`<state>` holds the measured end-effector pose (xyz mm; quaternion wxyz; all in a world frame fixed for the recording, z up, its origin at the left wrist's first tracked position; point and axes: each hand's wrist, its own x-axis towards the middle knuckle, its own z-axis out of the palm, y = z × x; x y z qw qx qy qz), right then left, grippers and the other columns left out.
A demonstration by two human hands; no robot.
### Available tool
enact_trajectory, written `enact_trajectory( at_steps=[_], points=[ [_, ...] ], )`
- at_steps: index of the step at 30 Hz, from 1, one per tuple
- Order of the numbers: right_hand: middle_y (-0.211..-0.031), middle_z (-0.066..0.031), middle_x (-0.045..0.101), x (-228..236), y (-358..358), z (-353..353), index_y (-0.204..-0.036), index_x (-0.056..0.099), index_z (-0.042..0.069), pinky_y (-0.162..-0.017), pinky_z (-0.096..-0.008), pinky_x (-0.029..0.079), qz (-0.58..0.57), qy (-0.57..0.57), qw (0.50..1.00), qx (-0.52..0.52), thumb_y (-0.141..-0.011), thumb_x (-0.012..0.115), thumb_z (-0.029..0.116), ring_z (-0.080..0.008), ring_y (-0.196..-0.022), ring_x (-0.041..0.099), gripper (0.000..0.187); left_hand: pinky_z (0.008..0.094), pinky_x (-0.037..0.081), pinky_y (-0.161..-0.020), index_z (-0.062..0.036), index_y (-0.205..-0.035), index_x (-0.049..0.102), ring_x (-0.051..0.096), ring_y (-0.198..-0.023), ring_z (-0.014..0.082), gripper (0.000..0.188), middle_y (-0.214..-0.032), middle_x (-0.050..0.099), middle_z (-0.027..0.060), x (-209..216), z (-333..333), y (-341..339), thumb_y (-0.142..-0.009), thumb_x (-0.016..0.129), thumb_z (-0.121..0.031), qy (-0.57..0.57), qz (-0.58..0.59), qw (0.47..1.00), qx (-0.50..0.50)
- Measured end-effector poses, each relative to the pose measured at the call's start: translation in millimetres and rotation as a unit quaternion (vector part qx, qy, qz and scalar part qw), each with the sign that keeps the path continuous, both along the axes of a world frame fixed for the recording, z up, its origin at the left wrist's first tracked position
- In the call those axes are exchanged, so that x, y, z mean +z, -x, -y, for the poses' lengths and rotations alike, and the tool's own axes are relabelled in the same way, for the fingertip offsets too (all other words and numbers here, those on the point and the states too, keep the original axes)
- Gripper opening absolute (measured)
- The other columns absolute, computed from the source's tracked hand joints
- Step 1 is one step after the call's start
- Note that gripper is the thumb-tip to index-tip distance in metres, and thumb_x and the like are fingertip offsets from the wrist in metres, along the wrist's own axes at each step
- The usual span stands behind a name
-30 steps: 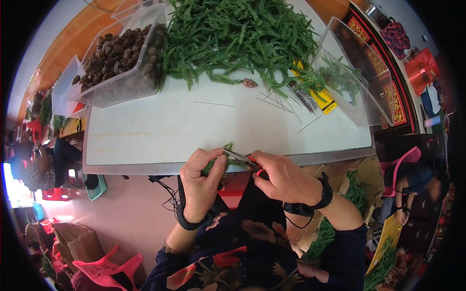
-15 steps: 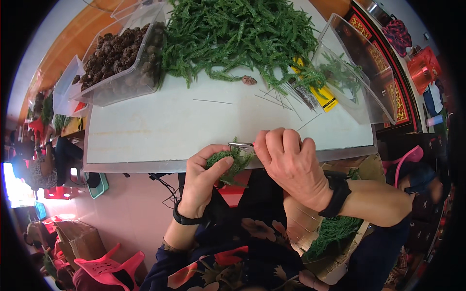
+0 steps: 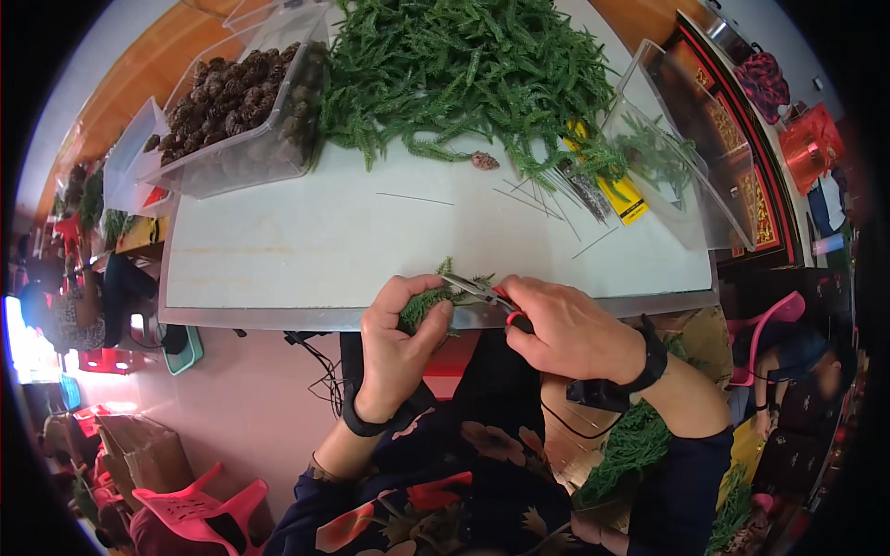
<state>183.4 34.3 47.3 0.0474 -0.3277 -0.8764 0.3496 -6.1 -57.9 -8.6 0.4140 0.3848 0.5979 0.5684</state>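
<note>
My left hand (image 3: 399, 334) pinches a small bunch of artificial pine sprigs (image 3: 422, 309) over the table's near edge. In my right hand (image 3: 579, 329) is a pair of pliers (image 3: 476, 288) with red and black handles. The jaws reach left to the top of the sprigs, close to my left fingertips; whether they grip a wire there is too small to tell. Farther off on the table lie several thin wires (image 3: 538, 200), one single wire (image 3: 414, 198) and a lone pine cone (image 3: 484, 160).
A large heap of green pine sprigs (image 3: 464, 74) covers the table's far side. At the left stands a clear bin of pine cones (image 3: 232, 97); at the right, a clear bin (image 3: 686, 176) beside a yellow packet (image 3: 623, 202). A cardboard box (image 3: 700, 343) with greenery sits below right.
My right hand has turned over, so the pliers' handles now show and the jaws slant down to the right. The sprig bunch has shifted slightly in my left hand.
</note>
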Motion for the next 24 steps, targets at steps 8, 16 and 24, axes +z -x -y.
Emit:
enact_trajectory(
  at_steps=[8,16,24],
  points=[
    [-0.093,-0.0259,0.063,4,-6,-12,-0.108,0.051,-0.006,-0.077,-0.0476,0.048,0.022,0.158,0.987,0.035,-0.084,0.056,0.016,-0.0432,-0.090,0.061,0.032,0.0244,0.043,-0.061,0.0004,-0.103,0.066,0.051,-0.067,0.0106,0.022,-0.077,0.058,0.0035,-2,-1,-2,-0.082,0.072,-0.003,-0.028,-0.119,0.993,-0.001],
    [-0.099,-0.0211,0.064,15,-4,-19,-0.121,0.052,-0.002,-0.083,-0.0406,0.048,0.119,0.190,0.973,0.060,-0.087,0.058,0.018,-0.0375,-0.092,0.062,0.040,0.0222,0.042,-0.059,0.0010,-0.105,0.066,0.052,-0.064,0.0077,0.021,-0.077,0.057,0.0013,-1,-1,-4,-0.085,0.069,-0.001,-0.023,-0.070,0.997,-0.036],
    [-0.103,-0.0173,0.064,5,-15,-28,-0.123,0.052,0.000,-0.087,-0.0370,0.047,0.074,0.267,0.957,0.092,-0.088,0.057,0.019,-0.0308,-0.095,0.062,0.040,0.0188,0.040,-0.055,0.0013,-0.106,0.066,0.049,-0.061,0.0025,0.018,-0.078,0.055,-0.0032,2,1,3,-0.088,0.067,-0.001,0.019,0.067,0.994,-0.085]
  ],
)
